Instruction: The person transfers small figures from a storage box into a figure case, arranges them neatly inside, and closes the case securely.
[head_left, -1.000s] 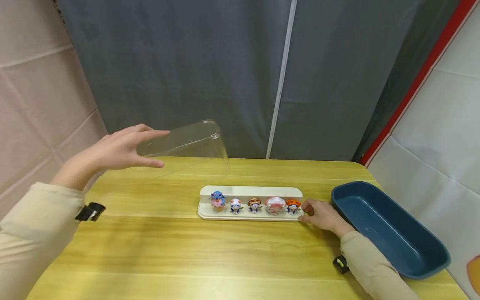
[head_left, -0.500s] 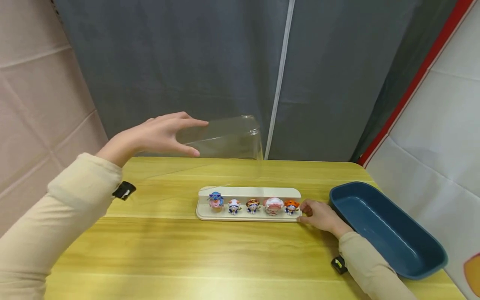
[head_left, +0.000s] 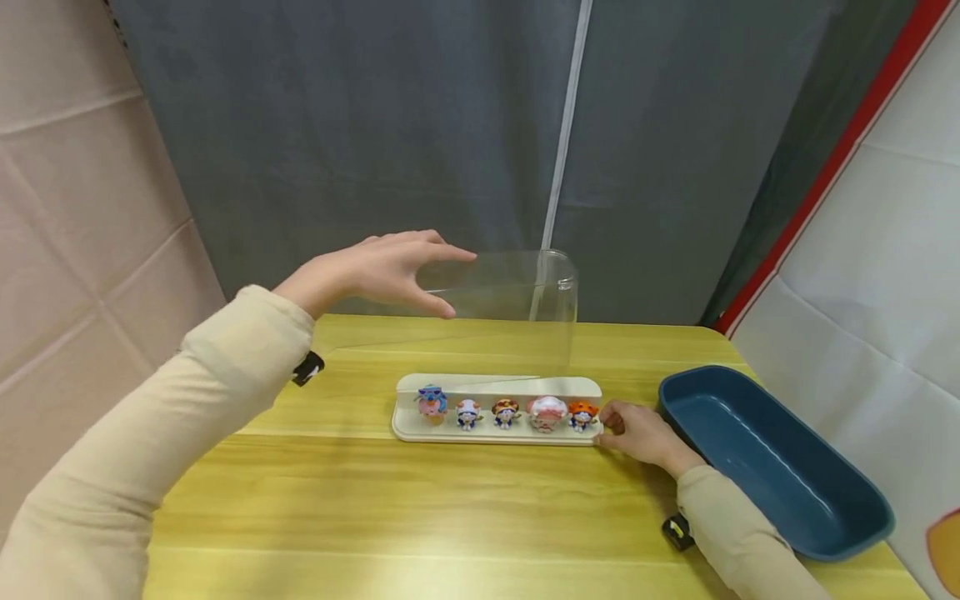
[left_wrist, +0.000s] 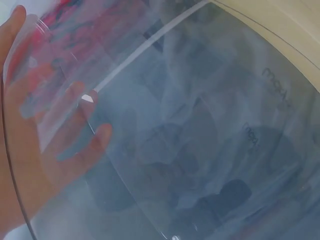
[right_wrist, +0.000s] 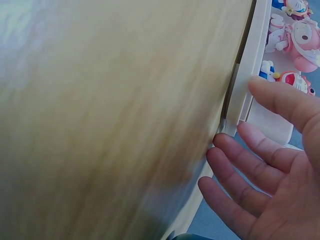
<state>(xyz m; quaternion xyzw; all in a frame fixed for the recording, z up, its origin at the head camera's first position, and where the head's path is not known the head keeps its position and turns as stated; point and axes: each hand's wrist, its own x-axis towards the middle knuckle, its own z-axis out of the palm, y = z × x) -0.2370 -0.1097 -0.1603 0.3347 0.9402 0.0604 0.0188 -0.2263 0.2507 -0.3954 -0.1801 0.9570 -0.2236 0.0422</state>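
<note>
My left hand (head_left: 390,265) holds a clear plastic cover (head_left: 517,304) between spread thumb and fingers, raised above and behind a white display base (head_left: 491,383). The cover tilts a little, its left end lower. In the left wrist view, my fingers (left_wrist: 92,152) show through the clear plastic. Small figurines stand in a row on the base, from a blue-topped figurine (head_left: 431,402) at the left to an orange-topped figurine (head_left: 582,414) at the right. My right hand (head_left: 645,435) holds the base's right end, thumb (right_wrist: 280,97) at its edge and fingers beside it.
A deep blue oblong basin (head_left: 780,458) stands at the right of the wooden table (head_left: 450,517), close to my right forearm. A grey curtain (head_left: 375,125) hangs behind the table. Pale cloth walls (head_left: 82,208) flank both sides.
My left hand has carried the clear cover to the right, from left of the base to above and behind it, and it is more level now. The right hand stays at the base's end.
</note>
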